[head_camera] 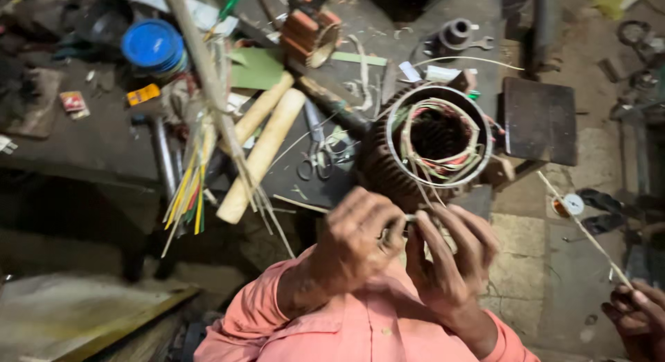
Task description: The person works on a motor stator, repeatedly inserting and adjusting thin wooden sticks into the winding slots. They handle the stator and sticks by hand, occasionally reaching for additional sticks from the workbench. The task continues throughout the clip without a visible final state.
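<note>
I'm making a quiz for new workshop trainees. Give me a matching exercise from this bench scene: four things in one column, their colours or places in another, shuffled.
Things:
1. motor stator
2. round lid
3. scissors
4. wooden handles

Descriptions:
A. blue, far left of the bench
B. pale, lying slanted side by side
C. ribbed dark body, wires looped inside, just above both hands
D. grey metal, between the handles and the stator

Pairs: 1-C, 2-A, 3-D, 4-B
</note>
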